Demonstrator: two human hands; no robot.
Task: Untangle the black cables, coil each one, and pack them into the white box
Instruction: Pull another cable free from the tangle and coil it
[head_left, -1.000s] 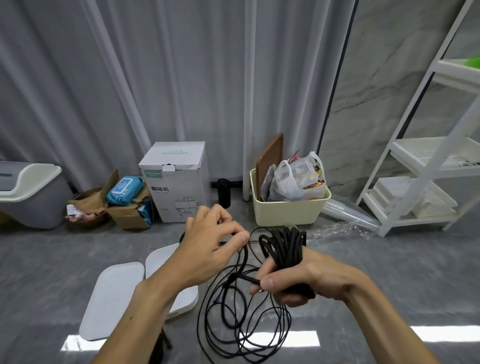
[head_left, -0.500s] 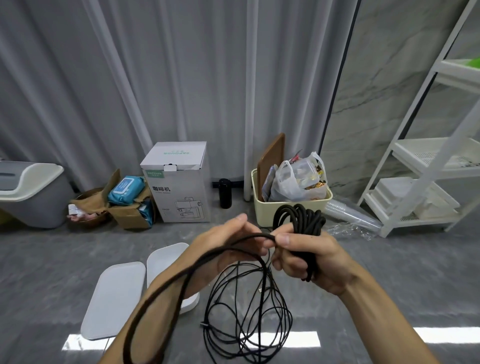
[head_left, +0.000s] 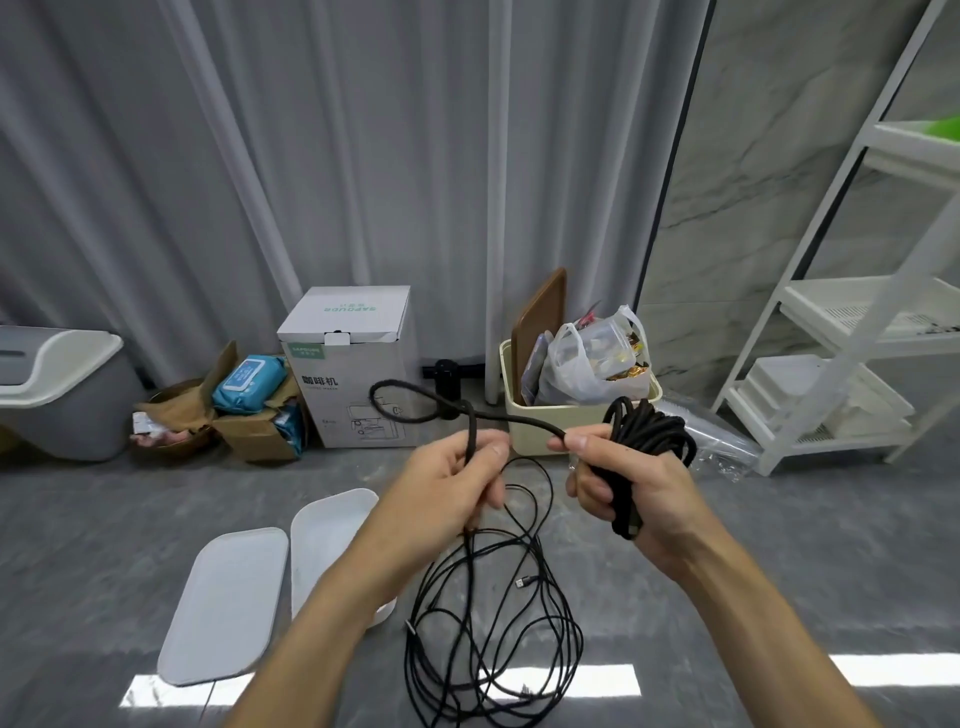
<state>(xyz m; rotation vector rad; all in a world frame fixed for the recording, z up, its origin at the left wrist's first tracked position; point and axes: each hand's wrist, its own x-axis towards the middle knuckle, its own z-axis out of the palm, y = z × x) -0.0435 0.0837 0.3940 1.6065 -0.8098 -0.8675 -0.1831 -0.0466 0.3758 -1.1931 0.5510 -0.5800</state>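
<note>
My right hand grips a thick coil of black cable wound over its fingers, thumb and forefinger pinching the strand that leaves it. That strand runs left to my left hand, whose fingers curl round it; a free loop of cable arcs up beyond that hand. Below both hands a loose tangle of thinner black cables lies on the grey floor, with a plug end showing. The open white box sits left of the tangle, partly hidden by my left forearm. Its white lid lies flat beside it.
Against the curtain stand a white carton, a cream bin with a bag and a board, a small black cylinder and a brown box with wipes. A grey bin is far left, a white shelf rack right.
My hands have moved apart, stretching a strand between them. The long loop that hung over my left forearm is gone; a smaller loop now stands above my left hand.
</note>
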